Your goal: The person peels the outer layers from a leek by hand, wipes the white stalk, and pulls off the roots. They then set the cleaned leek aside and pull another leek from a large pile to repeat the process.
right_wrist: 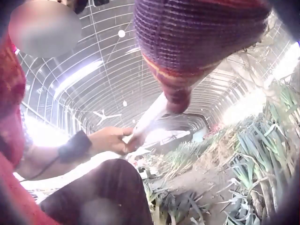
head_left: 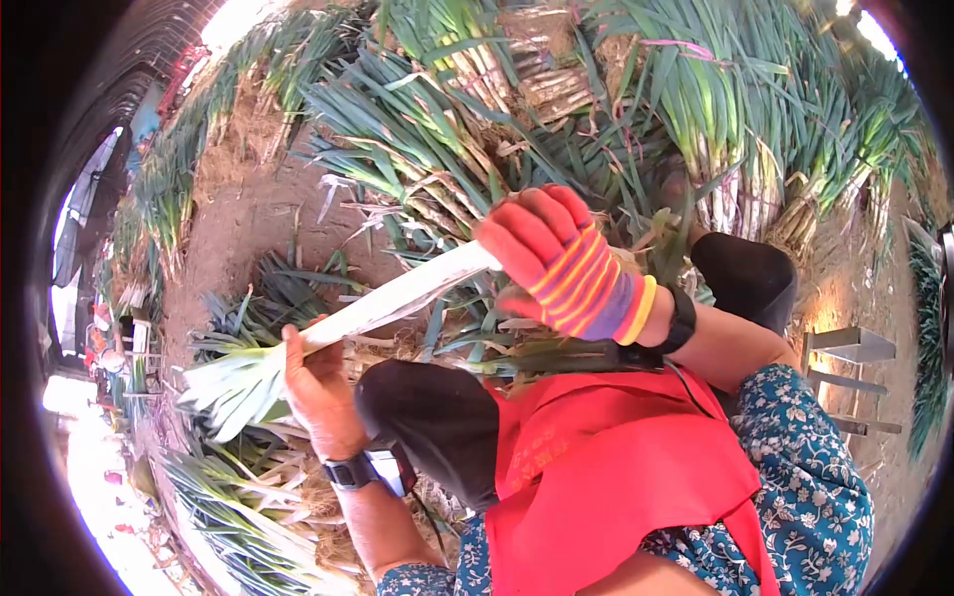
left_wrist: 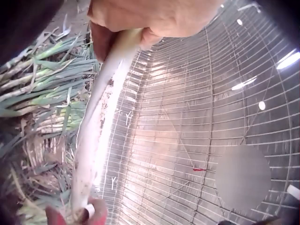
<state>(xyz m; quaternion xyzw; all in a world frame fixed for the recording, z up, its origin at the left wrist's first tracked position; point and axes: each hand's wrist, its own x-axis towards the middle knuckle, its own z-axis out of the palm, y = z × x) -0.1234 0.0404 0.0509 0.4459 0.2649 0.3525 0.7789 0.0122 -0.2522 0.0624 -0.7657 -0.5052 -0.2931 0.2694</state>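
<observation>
A long white leek (head_left: 402, 295) is held up between both hands, slanting across the space in front of the knees. My bare left hand (head_left: 323, 392) grips it near the pale green leafy end, with the leaves fanning out to the left. At the other end, my right hand (head_left: 568, 266), in a striped red, purple and yellow glove, has its fingers curled round the stalk. Brown specks of dirt mark the white stalk (left_wrist: 101, 112) in the left wrist view. In the right wrist view the gloved hand (right_wrist: 192, 42) hides that end of the leek.
Bundles of leeks (head_left: 725, 129) stand at the back, and more leeks (head_left: 248, 497) lie at the lower left. Leaf scraps and loose leeks cover the ground by the knees. A metal stool (head_left: 850, 348) stands at the right. A red apron (head_left: 616, 467) covers the lap.
</observation>
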